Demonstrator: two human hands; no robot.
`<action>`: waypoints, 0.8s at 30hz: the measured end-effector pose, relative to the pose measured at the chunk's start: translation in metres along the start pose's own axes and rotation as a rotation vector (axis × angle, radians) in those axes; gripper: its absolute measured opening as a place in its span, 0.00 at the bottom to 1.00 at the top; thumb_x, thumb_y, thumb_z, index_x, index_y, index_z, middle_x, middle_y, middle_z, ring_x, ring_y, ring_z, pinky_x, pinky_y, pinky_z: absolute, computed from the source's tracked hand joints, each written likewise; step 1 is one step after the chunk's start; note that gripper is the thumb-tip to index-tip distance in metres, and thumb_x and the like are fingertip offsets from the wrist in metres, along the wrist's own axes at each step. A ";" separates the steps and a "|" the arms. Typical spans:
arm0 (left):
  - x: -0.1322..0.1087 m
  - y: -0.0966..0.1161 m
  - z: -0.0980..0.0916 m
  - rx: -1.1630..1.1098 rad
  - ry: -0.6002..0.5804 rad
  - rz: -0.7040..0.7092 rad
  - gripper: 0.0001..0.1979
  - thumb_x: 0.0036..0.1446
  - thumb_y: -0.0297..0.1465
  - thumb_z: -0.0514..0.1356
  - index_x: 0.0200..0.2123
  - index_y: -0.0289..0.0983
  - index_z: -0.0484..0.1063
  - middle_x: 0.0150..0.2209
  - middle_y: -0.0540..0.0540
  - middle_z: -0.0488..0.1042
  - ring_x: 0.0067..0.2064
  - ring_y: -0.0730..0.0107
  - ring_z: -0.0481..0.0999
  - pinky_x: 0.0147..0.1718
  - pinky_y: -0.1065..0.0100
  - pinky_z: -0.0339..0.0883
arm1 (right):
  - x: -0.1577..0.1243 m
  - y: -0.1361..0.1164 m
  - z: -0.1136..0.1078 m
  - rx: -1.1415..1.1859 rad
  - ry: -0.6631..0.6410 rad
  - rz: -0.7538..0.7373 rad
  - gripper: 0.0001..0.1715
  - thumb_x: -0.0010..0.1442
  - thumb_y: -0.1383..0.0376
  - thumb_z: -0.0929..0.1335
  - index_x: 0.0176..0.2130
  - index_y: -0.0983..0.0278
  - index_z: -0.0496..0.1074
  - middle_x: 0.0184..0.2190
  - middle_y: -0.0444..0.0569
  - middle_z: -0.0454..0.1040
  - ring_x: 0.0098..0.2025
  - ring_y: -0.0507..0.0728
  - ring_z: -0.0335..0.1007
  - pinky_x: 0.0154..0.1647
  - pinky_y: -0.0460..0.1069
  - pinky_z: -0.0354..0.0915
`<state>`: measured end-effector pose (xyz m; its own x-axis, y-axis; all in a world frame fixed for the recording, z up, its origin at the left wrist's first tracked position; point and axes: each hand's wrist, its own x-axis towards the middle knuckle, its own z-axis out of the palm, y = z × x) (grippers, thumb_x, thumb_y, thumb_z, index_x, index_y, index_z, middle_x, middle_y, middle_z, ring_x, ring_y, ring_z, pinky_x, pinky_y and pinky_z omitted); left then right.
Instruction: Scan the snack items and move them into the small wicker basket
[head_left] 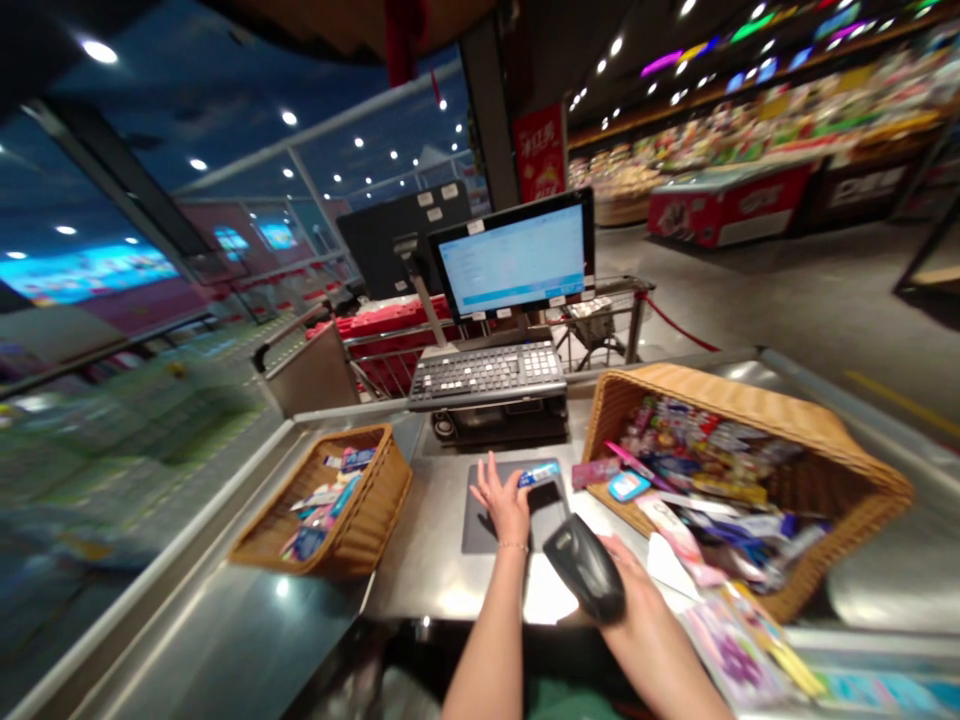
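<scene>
My right hand (628, 590) is wrapped round a black handheld barcode scanner (585, 565), held low over the steel counter (427, 570) and pointing forward. Ahead of it my left hand (502, 505) holds a small blue and white packet (538, 475) over a dark mat (480, 525); the fingers not on the packet are spread. Just right of the packet, a big wicker basket (840, 440) lies tipped toward me, and several small packaged goods spill out of it.
A smaller wicker basket (371, 510) with a few packets sits on the left of the counter. Behind the mat stand a keyboard (487, 375) and a lit monitor (517, 255). Red baskets (390, 330) and a shopping trolley (600, 320) are beyond; shop aisles lie to the right.
</scene>
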<state>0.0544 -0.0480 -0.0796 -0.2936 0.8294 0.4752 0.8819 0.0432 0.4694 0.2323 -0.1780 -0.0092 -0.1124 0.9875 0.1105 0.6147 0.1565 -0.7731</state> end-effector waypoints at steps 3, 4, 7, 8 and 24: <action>0.001 -0.007 -0.002 0.014 0.030 -0.013 0.11 0.55 0.28 0.64 0.40 0.46 0.81 0.67 0.42 0.61 0.70 0.44 0.52 0.62 0.29 0.48 | 0.002 0.000 0.001 0.010 0.011 -0.056 0.25 0.55 0.68 0.65 0.52 0.63 0.76 0.57 0.61 0.75 0.63 0.67 0.68 0.66 0.64 0.62; 0.001 -0.009 -0.003 0.016 0.036 -0.018 0.11 0.55 0.28 0.64 0.40 0.46 0.81 0.67 0.42 0.61 0.70 0.44 0.52 0.62 0.29 0.49 | 0.002 -0.001 0.001 0.016 0.011 -0.072 0.24 0.55 0.67 0.65 0.51 0.63 0.76 0.56 0.61 0.76 0.62 0.67 0.69 0.66 0.64 0.62; 0.003 -0.013 -0.005 0.015 0.039 -0.032 0.11 0.56 0.27 0.63 0.41 0.46 0.81 0.68 0.41 0.60 0.70 0.44 0.51 0.62 0.29 0.49 | 0.005 -0.006 -0.002 0.026 0.007 -0.090 0.24 0.55 0.68 0.66 0.51 0.63 0.76 0.54 0.59 0.77 0.60 0.66 0.71 0.65 0.63 0.64; 0.003 -0.013 -0.006 0.013 0.040 -0.036 0.12 0.56 0.27 0.63 0.41 0.46 0.81 0.68 0.41 0.59 0.71 0.44 0.50 0.62 0.29 0.49 | 0.005 -0.008 -0.003 0.025 0.007 -0.094 0.24 0.55 0.69 0.65 0.51 0.64 0.76 0.53 0.60 0.77 0.60 0.66 0.71 0.65 0.64 0.64; 0.007 -0.035 -0.019 0.044 0.092 -0.096 0.12 0.57 0.27 0.62 0.42 0.46 0.80 0.69 0.42 0.58 0.71 0.45 0.50 0.63 0.29 0.45 | 0.010 -0.017 -0.003 0.021 -0.031 -0.102 0.22 0.52 0.71 0.64 0.45 0.63 0.78 0.50 0.58 0.79 0.58 0.66 0.72 0.65 0.64 0.63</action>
<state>0.0146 -0.0540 -0.0781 -0.4081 0.7656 0.4973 0.8630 0.1458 0.4838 0.2230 -0.1712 0.0074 -0.1978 0.9652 0.1708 0.5821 0.2559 -0.7718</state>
